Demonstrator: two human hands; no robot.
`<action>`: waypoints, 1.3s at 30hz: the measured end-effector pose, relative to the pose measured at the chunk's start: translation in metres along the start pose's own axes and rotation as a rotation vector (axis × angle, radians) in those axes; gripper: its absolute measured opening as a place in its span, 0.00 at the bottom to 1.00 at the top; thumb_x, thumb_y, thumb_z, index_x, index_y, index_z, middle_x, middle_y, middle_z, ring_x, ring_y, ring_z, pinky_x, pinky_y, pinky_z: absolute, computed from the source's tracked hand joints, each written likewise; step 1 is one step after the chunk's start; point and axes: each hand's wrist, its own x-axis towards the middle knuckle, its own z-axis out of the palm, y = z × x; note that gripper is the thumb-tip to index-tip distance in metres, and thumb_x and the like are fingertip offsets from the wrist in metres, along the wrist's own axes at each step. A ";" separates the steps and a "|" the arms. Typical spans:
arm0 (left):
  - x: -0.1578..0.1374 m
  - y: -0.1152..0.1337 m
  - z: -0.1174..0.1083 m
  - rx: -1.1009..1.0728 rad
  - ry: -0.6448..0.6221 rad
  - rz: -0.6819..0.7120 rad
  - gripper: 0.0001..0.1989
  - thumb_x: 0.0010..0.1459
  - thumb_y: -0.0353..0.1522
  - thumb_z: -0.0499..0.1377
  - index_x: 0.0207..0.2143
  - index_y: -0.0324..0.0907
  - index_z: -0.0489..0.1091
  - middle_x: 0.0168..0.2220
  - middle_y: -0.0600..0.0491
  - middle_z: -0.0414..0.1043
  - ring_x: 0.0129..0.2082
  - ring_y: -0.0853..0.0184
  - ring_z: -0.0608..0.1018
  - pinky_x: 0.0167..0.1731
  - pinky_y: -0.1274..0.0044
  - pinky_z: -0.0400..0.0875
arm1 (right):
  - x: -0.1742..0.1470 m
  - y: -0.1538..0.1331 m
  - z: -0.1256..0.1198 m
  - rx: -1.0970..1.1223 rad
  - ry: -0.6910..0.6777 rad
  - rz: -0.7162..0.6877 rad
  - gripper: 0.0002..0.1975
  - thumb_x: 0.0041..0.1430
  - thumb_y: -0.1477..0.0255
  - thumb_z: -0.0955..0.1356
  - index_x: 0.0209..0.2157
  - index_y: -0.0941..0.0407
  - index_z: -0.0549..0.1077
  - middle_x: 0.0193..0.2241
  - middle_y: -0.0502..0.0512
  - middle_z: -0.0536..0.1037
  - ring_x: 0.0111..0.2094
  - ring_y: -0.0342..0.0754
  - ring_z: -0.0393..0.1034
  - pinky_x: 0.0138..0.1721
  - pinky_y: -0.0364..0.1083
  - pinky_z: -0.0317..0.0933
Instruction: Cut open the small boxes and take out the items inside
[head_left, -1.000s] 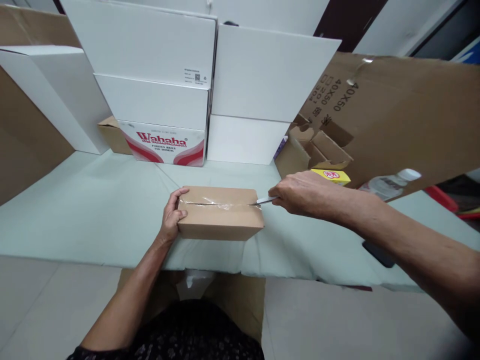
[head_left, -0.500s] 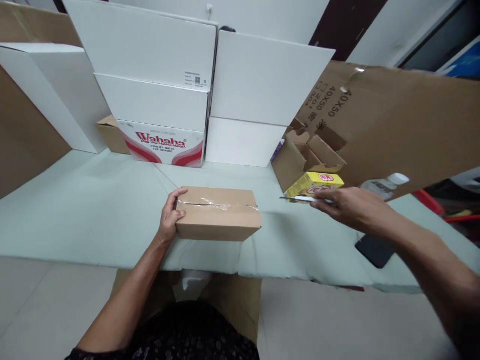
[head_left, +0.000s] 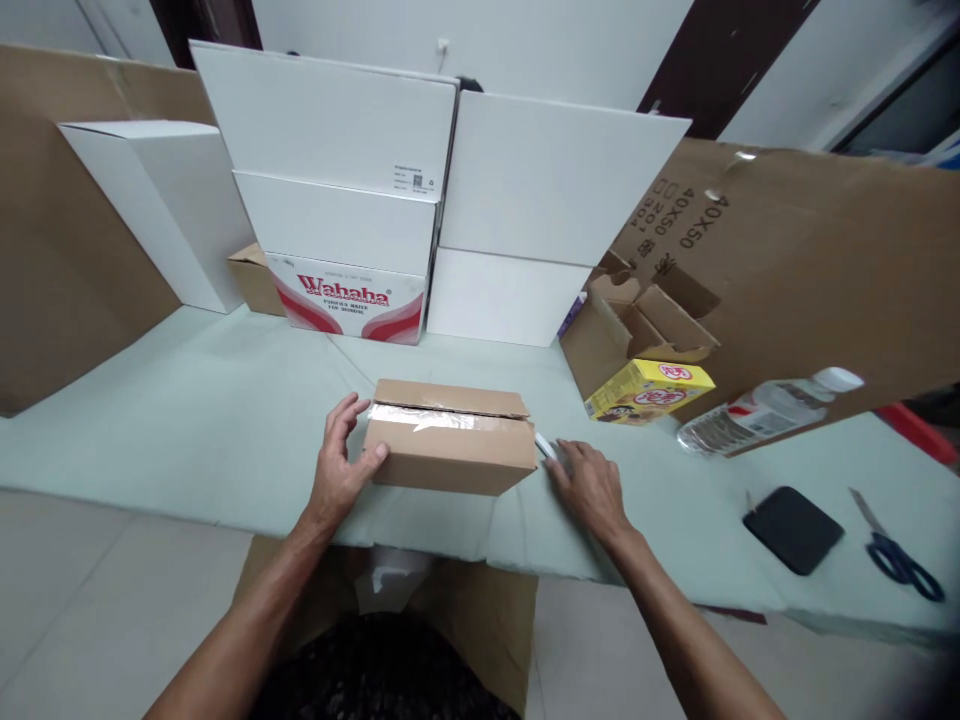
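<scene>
Brown cardboard carton (head_left: 450, 462) is set near the middle of the surface's (head_left: 165, 410) front edge, clear tape (head_left: 427, 417) stretched along its top and a dark gap showing beside the strip. Its left end is flanked by the left hand (head_left: 346, 470), fingers spread, thumb at the near corner. Just past its right end, a white knife (head_left: 544, 443) is touched by the curled right hand (head_left: 592, 490); whether it is gripped cannot be told. Farther right, a yellow snack box (head_left: 652, 392) is placed before an open divided carton (head_left: 596, 350), near a clear bottle (head_left: 772, 412). Toward the front edge's right end, a flat black object (head_left: 793, 530) and scissors (head_left: 896, 555) are laid. Farther back, a Wahaha water carton (head_left: 349, 305) is seen.
</scene>
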 end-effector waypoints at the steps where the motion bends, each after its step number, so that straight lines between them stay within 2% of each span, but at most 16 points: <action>1: -0.002 0.002 -0.001 0.027 -0.002 0.012 0.28 0.54 0.44 0.69 0.56 0.46 0.71 0.68 0.42 0.59 0.70 0.45 0.62 0.68 0.53 0.56 | -0.001 0.001 -0.005 0.107 0.051 -0.009 0.17 0.67 0.67 0.64 0.51 0.58 0.77 0.50 0.68 0.80 0.48 0.59 0.76 0.46 0.56 0.67; 3: -0.005 0.007 -0.001 0.048 -0.010 0.029 0.22 0.54 0.42 0.69 0.50 0.46 0.73 0.68 0.42 0.59 0.70 0.45 0.62 0.67 0.52 0.57 | -0.005 -0.001 -0.019 0.383 0.160 -0.047 0.17 0.67 0.62 0.65 0.49 0.56 0.77 0.49 0.64 0.80 0.44 0.56 0.77 0.42 0.54 0.70; 5: -0.006 0.012 0.001 0.025 -0.016 0.044 0.16 0.56 0.40 0.67 0.45 0.46 0.72 0.69 0.42 0.59 0.70 0.45 0.62 0.67 0.51 0.57 | -0.012 -0.010 -0.037 0.600 0.238 -0.110 0.17 0.67 0.59 0.65 0.49 0.54 0.77 0.48 0.61 0.80 0.43 0.53 0.78 0.42 0.52 0.71; 9: -0.008 0.018 0.006 -0.029 -0.038 0.115 0.08 0.60 0.37 0.66 0.36 0.45 0.70 0.70 0.44 0.56 0.72 0.48 0.60 0.69 0.51 0.53 | -0.031 -0.042 -0.069 0.746 0.319 -0.286 0.18 0.67 0.61 0.68 0.55 0.51 0.74 0.52 0.60 0.79 0.52 0.55 0.75 0.51 0.55 0.70; 11: -0.009 0.018 0.006 -0.035 -0.054 0.144 0.09 0.59 0.37 0.67 0.33 0.45 0.69 0.70 0.45 0.56 0.72 0.48 0.59 0.69 0.51 0.53 | -0.042 -0.055 -0.076 0.750 0.345 -0.393 0.17 0.68 0.63 0.67 0.55 0.50 0.74 0.55 0.62 0.77 0.56 0.57 0.73 0.54 0.57 0.69; 14: -0.011 0.016 0.001 -0.061 -0.109 0.134 0.13 0.56 0.39 0.70 0.30 0.44 0.70 0.71 0.44 0.55 0.71 0.45 0.61 0.67 0.51 0.57 | -0.057 -0.067 -0.075 0.649 0.362 -0.545 0.12 0.69 0.65 0.65 0.46 0.50 0.79 0.55 0.62 0.77 0.56 0.59 0.73 0.54 0.60 0.68; 17: -0.009 0.017 -0.012 -0.073 -0.238 0.071 0.09 0.55 0.38 0.69 0.32 0.45 0.75 0.72 0.43 0.55 0.68 0.44 0.66 0.62 0.52 0.66 | -0.064 -0.072 -0.066 0.503 0.394 -0.587 0.08 0.68 0.68 0.67 0.43 0.51 0.80 0.50 0.61 0.80 0.52 0.57 0.76 0.50 0.59 0.68; 19: -0.006 0.019 -0.023 -0.052 -0.319 0.050 0.03 0.57 0.34 0.65 0.33 0.46 0.78 0.72 0.45 0.57 0.68 0.44 0.66 0.62 0.51 0.67 | -0.064 -0.075 -0.058 0.449 0.432 -0.591 0.07 0.66 0.70 0.70 0.44 0.51 0.80 0.49 0.61 0.81 0.51 0.57 0.76 0.48 0.57 0.69; 20: -0.004 0.020 -0.029 -0.036 -0.340 0.053 0.05 0.57 0.32 0.62 0.33 0.47 0.79 0.71 0.47 0.59 0.69 0.45 0.66 0.63 0.51 0.66 | -0.064 -0.077 -0.055 0.430 0.447 -0.597 0.07 0.65 0.70 0.70 0.44 0.51 0.79 0.50 0.61 0.81 0.50 0.57 0.76 0.48 0.57 0.70; 22: -0.002 0.026 -0.035 0.004 -0.323 0.089 0.10 0.55 0.29 0.59 0.34 0.48 0.81 0.69 0.49 0.63 0.68 0.46 0.66 0.65 0.50 0.64 | -0.064 -0.080 -0.050 0.396 0.477 -0.601 0.07 0.66 0.70 0.70 0.45 0.50 0.78 0.49 0.61 0.81 0.51 0.57 0.76 0.48 0.58 0.70; 25: -0.002 0.040 -0.030 0.133 -0.186 0.222 0.12 0.54 0.26 0.59 0.36 0.48 0.80 0.60 0.47 0.73 0.61 0.49 0.73 0.61 0.54 0.68 | -0.064 -0.084 -0.048 0.355 0.506 -0.596 0.08 0.66 0.72 0.69 0.45 0.50 0.78 0.49 0.60 0.82 0.51 0.56 0.76 0.48 0.57 0.69; 28: -0.003 0.052 -0.011 0.274 -0.142 0.404 0.10 0.56 0.26 0.61 0.36 0.48 0.78 0.49 0.47 0.78 0.54 0.52 0.77 0.55 0.57 0.72 | -0.063 -0.086 -0.053 0.336 0.480 -0.613 0.07 0.67 0.73 0.69 0.44 0.51 0.78 0.47 0.59 0.82 0.49 0.55 0.76 0.48 0.56 0.68; 30: -0.001 0.055 0.001 0.335 -0.173 0.469 0.10 0.55 0.25 0.60 0.35 0.48 0.78 0.47 0.47 0.78 0.53 0.52 0.76 0.55 0.56 0.72 | -0.060 -0.087 -0.061 0.312 0.428 -0.608 0.06 0.67 0.71 0.68 0.43 0.52 0.78 0.46 0.59 0.82 0.48 0.55 0.76 0.48 0.56 0.67; 34: -0.001 0.046 0.013 0.424 -0.234 0.478 0.14 0.53 0.23 0.57 0.36 0.47 0.78 0.51 0.46 0.76 0.58 0.49 0.73 0.57 0.52 0.69 | -0.043 -0.087 -0.079 0.243 0.278 -0.556 0.12 0.71 0.64 0.65 0.44 0.52 0.79 0.47 0.60 0.82 0.49 0.57 0.75 0.48 0.57 0.66; 37: -0.003 0.038 0.014 0.455 -0.233 0.498 0.15 0.53 0.23 0.56 0.37 0.47 0.78 0.54 0.44 0.75 0.63 0.46 0.70 0.59 0.49 0.66 | -0.021 -0.090 -0.087 0.190 0.159 -0.537 0.18 0.72 0.60 0.63 0.52 0.53 0.78 0.56 0.63 0.78 0.57 0.59 0.71 0.54 0.59 0.65; 39: -0.004 0.036 0.013 0.470 -0.222 0.527 0.16 0.51 0.23 0.56 0.37 0.46 0.78 0.55 0.44 0.75 0.64 0.46 0.69 0.60 0.49 0.65 | -0.006 -0.093 -0.087 0.155 0.131 -0.515 0.22 0.71 0.59 0.63 0.58 0.55 0.75 0.63 0.66 0.72 0.62 0.62 0.67 0.58 0.61 0.64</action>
